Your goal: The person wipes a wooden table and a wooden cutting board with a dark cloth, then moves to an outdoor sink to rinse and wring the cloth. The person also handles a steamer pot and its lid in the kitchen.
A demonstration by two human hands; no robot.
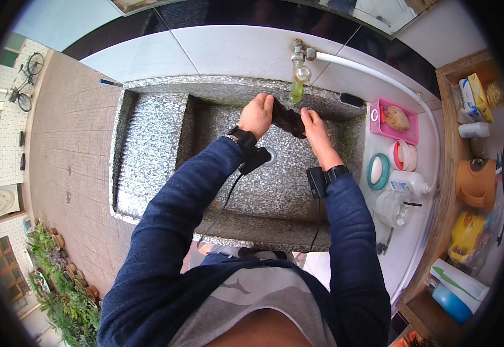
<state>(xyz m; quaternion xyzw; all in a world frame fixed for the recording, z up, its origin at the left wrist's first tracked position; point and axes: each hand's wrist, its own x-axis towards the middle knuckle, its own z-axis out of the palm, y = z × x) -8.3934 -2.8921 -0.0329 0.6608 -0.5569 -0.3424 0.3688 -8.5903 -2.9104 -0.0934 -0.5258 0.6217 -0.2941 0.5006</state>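
My left hand (257, 115) and my right hand (317, 130) hold a dark, wet-looking cloth (287, 119) between them, one at each side. The cloth hangs in the air over the deep basin of a speckled terrazzo sink (278, 186). Just above it is a wall tap (298, 56) with a yellow-green spout piece (296, 90), and water seems to run from it onto the cloth. A round metal drain (270, 157) shows in the basin floor beside my left wrist. Each wrist wears a black strapped device with a cable.
A ribbed washboard slope (152, 152) forms the sink's left part. A black brush (351, 100) lies on the back right rim. On the right ledge stand a pink basket (375, 126), a teal soap dish (370, 178) and a white bottle (408, 183). Wooden shelving (445, 143) borders the right.
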